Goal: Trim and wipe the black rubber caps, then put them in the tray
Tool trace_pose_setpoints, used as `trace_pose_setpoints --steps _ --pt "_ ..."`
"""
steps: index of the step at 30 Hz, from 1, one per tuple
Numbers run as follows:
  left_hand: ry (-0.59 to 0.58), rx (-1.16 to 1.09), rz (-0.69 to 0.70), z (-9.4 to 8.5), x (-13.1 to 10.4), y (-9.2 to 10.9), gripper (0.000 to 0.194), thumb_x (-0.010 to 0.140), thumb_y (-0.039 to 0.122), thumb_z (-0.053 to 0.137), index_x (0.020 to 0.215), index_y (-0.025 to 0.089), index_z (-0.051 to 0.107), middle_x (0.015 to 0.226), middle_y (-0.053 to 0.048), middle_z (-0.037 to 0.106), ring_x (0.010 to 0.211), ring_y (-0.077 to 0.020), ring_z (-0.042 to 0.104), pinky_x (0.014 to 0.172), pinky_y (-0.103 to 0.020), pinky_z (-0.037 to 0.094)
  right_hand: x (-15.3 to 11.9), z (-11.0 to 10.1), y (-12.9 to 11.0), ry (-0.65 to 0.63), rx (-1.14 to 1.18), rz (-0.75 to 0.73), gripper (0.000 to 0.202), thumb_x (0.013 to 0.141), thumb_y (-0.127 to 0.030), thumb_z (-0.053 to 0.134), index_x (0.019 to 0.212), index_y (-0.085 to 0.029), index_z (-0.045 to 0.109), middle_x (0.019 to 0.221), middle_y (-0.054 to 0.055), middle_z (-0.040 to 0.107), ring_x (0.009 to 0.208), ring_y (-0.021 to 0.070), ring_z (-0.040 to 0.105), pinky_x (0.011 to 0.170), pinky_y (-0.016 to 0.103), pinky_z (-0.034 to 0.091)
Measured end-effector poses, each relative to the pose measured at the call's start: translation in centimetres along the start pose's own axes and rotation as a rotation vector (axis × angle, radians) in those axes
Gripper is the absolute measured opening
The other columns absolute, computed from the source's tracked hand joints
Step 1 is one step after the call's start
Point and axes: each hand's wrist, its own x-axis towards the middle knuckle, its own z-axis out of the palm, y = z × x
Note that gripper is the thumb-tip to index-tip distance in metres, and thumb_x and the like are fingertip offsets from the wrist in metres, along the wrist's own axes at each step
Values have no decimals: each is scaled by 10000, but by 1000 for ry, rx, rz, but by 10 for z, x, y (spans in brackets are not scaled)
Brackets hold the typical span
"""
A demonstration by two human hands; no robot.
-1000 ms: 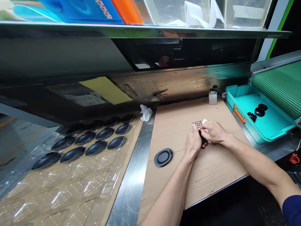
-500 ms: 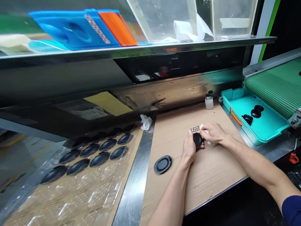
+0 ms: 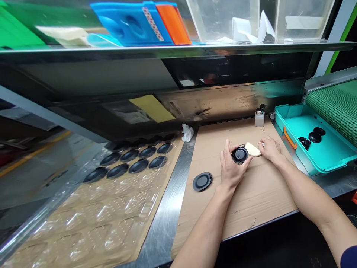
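Note:
My left hand [image 3: 232, 167] holds a round black part [image 3: 239, 155] between thumb and fingers, its recessed face turned up. Just right of it, my right hand [image 3: 270, 148] has its fingers pinched at the edge of a cream-coloured pad [image 3: 253, 149]; a small white tip shows at the fingertips. Both hands are above the cardboard sheet [image 3: 206, 149]. A dark oval part [image 3: 202, 181] lies on the cardboard, left of my left forearm.
A clear tray [image 3: 111, 208] with several black round parts is on the left. A small bottle [image 3: 259, 118] stands at the back, near crumpled tissue [image 3: 187, 133]. A turquoise bin [image 3: 331, 156] holds black parts beside the green conveyor [image 3: 334, 100]. A metal shelf [image 3: 212, 49] crosses above.
The view has shifted left. My left hand has turned the black part so its recessed face shows, and my right hand has moved away from it. The cream pad is now largely visible.

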Motion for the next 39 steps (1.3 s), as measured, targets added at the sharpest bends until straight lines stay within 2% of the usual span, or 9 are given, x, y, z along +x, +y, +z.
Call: trace_pose_setpoints --steps 7,10,13,20,23,26,32,35,39 --pt "-71 -55 -172 -3 1 -3 948 791 463 832 1561 192 349 1260 -140 712 1162 -264 657 1024 -408 497 3 5 4 25 14 -4 297 982 -335 476 1143 -251 711 1222 75 697 1050 243 669 814 319 484" --pt "-284 112 -334 -7 4 -3 445 948 525 610 1244 196 660 1061 -135 757 1032 -278 685 906 -383 509 4 7 6 26 28 -6 298 983 -339 472 1130 -252 716 1213 76 697 1039 241 666 817 320 482" --pt "-488 434 -383 -8 7 -6 424 1027 495 432 980 195 728 982 -178 728 1040 -337 647 874 -420 486 4 7 6 31 38 -6 307 984 -332 469 1145 -251 718 1215 79 696 1061 239 657 851 319 479" --pt "-643 543 -320 -10 7 12 454 1068 443 328 1240 179 655 1272 -186 618 1200 -327 563 977 -462 476 5 4 7 28 58 16 313 967 -332 486 1134 -255 739 1213 87 700 1068 245 654 850 315 467" --pt "-784 421 -234 -28 -3 28 482 988 502 539 1343 185 616 1367 -176 589 1271 -355 524 1030 -482 471 7 6 9 55 65 8 314 961 -340 487 1128 -256 740 1211 84 704 1060 250 658 838 322 464" --pt "-822 287 -166 -65 -17 31 539 899 382 682 1395 194 590 1338 -150 618 1282 -326 528 1082 -445 460 8 9 10 63 67 13 313 959 -337 488 1125 -253 740 1208 83 706 1044 250 662 832 327 464" --pt "-597 381 -344 -156 -12 -24 667 797 350 710 1435 238 554 1254 -100 676 1219 -325 583 1105 -512 437 6 10 7 45 93 17 307 959 -335 494 1124 -246 737 1212 88 704 1042 247 665 832 322 463" --pt "-704 384 -445 -162 1 -50 770 748 392 725 1466 191 534 1287 -122 677 1238 -334 595 1113 -503 443 5 11 7 49 93 24 308 965 -340 489 1130 -244 731 1213 92 702 1044 249 665 840 326 463" --pt "-823 331 -376 -138 10 -56 714 724 426 740 1389 194 617 1374 -142 663 1316 -347 576 1162 -491 408 6 14 8 41 102 14 308 973 -339 479 1129 -250 729 1228 88 698 1061 244 663 851 327 470"
